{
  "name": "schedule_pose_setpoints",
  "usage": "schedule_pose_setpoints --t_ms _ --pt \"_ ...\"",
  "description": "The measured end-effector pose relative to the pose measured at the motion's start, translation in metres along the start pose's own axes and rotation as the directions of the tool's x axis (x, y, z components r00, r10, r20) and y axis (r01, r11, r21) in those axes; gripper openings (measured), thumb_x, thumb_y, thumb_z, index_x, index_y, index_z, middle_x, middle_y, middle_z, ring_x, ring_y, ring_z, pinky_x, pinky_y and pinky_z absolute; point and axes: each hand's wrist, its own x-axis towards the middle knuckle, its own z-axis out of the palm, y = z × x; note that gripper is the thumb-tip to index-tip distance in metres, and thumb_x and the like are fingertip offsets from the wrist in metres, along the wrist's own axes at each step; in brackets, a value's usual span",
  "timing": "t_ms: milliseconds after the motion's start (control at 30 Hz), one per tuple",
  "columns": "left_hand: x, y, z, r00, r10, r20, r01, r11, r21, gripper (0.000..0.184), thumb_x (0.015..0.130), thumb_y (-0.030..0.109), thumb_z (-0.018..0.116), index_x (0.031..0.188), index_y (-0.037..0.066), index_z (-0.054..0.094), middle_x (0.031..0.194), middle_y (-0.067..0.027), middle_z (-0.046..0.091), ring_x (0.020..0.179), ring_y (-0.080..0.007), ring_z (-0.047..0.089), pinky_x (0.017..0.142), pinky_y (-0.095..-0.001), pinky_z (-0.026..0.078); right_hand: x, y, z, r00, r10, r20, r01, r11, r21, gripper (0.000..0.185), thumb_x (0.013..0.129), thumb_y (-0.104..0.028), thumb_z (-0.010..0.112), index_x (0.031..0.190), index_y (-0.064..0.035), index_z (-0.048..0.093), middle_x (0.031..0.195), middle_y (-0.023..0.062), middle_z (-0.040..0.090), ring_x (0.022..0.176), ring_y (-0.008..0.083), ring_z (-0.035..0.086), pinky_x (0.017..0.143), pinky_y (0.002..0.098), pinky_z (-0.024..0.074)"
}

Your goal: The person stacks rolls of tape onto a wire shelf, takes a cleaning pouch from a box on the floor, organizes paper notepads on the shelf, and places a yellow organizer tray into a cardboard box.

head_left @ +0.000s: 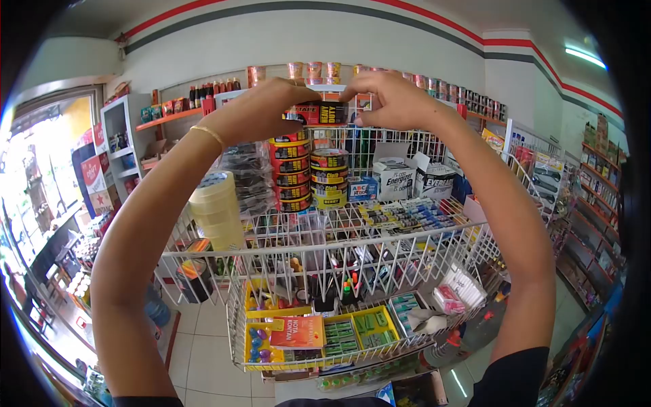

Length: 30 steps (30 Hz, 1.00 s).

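Observation:
Both of my hands are raised at the top of the white wire rack. Between them is a black and red tape roll (327, 112) with "TAPE" and "HEAVY" on its side. My left hand (270, 110) grips its left side, and my right hand (385, 102) is curled at its right side, thumb and fingers bent around the edge. Directly below stands a stack of red and black tape rolls (293, 173). Beside that stack are yellow and black cloth tape rolls (329, 178).
Clear tape rolls (217, 207) stand at the rack's left. Battery boxes (395, 182) sit to the right, with small batteries (410, 216) in front. A lower wire basket (237, 325) holds yellow trays and an orange notebook (298, 332). Cups (314, 70) line a shelf behind.

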Motion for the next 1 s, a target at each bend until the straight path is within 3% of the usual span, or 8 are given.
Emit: schedule_pose_setpoints --t_ms 167,233,267,433,500,733,933,1000 --pt "0.018 -0.019 0.034 0.987 -0.085 0.134 0.079 0.996 0.052 0.04 0.068 0.005 0.064 0.106 0.002 0.052 0.095 -0.0167 0.059 0.088 -0.0327 0.055 0.079 -0.0389 0.043 0.024 0.042 0.031 0.994 0.011 0.104 -0.009 1.0 -0.022 0.038 0.069 -0.011 0.066 0.105 -0.0067 0.057 0.101 0.0087 0.057 0.086 0.022 0.058 0.078 0.0338 0.0458" --pt "0.025 -0.035 0.046 0.983 -0.111 0.146 0.103 0.993 0.06 0.039 0.068 0.005 0.064 0.105 0.002 0.053 0.095 -0.0167 0.058 0.09 -0.0327 0.055 0.08 -0.0387 0.043 0.033 0.048 0.041 0.992 -0.041 0.116 0.056 0.99 -0.128 0.042 0.069 -0.016 0.066 0.109 -0.0077 0.055 0.105 0.0112 0.056 0.097 0.0267 0.054 0.084 0.037 0.0428" --pt "0.03 -0.045 0.05 0.983 -0.105 0.149 0.093 0.992 0.086 0.039 0.068 0.005 0.064 0.105 0.002 0.053 0.096 -0.0161 0.058 0.091 -0.0324 0.055 0.081 -0.0388 0.043 0.038 0.052 0.042 0.98 0.046 0.193 -0.026 0.994 -0.106 0.045 0.07 -0.02 0.066 0.112 -0.0081 0.053 0.107 0.013 0.056 0.104 0.0295 0.05 0.088 0.0393 0.0397" --pt "0.038 -0.071 0.056 0.983 -0.148 0.11 0.129 0.979 0.158 0.035 0.065 0.005 0.067 0.098 0.006 0.056 0.093 -0.0159 0.06 0.091 -0.0326 0.056 0.078 -0.0407 0.044 0.081 0.083 0.068 0.981 0.022 0.193 -0.004 0.996 -0.093 0.043 0.071 -0.019 0.065 0.11 -0.0062 0.055 0.105 0.0151 0.057 0.102 0.0299 0.052 0.085 0.0402 0.0413" --pt "0.039 -0.089 0.061 0.968 -0.197 0.158 0.161 0.963 0.215 0.036 0.064 0.005 0.068 0.098 0.007 0.056 0.093 -0.015 0.06 0.091 -0.0328 0.056 0.078 -0.0407 0.045 0.103 0.1 0.083 0.985 -0.074 0.156 0.089 0.992 -0.09 0.038 0.071 -0.014 0.062 0.109 -0.0123 0.057 0.094 0.0123 0.062 0.089 0.028 0.059 0.073 0.0378 0.0471" --pt "0.039 -0.118 0.076 0.89 -0.382 0.247 0.307 0.905 0.294 0.04 0.062 0.012 0.073 0.098 0.008 0.056 0.092 -0.0112 0.061 0.091 -0.0301 0.057 0.075 -0.0404 0.046 0.148 0.115 0.106 0.964 -0.133 0.228 0.157 0.984 -0.088 0.038 0.073 -0.012 0.061 0.109 -0.0208 0.058 0.1 0.0101 0.061 0.092 0.0266 0.058 0.076 0.0375 0.0469" --pt "0.035 -0.135 0.089 0.797 -0.479 0.367 0.338 0.858 0.386 0.042 0.061 0.015 0.074 0.099 0.009 0.057 0.093 -0.01 0.061 0.092 -0.0292 0.057 0.076 -0.0411 0.045 0.158 0.102 0.115 0.954 -0.077 0.291 0.152 0.957 -0.246 0.032 0.073 -0.014 0.06 0.104 -0.0242 0.062 0.098 0.0068 0.062 0.093 0.0263 0.058 0.074 0.0373 0.0472" --pt "0.03 -0.141 0.096 0.825 -0.435 0.36 0.354 0.895 0.271 0.044 0.061 0.013 0.074 0.101 0.009 0.057 0.094 -0.0106 0.061 0.092 -0.0288 0.057 0.077 -0.0405 0.045 0.163 0.104 0.125 0.955 -0.065 0.29 0.158 0.937 -0.31 0.03 0.073 -0.014 0.059 0.101 -0.0232 0.062 0.096 0.0052 0.062 0.09 0.0257 0.059 0.072 0.0377 0.0474"
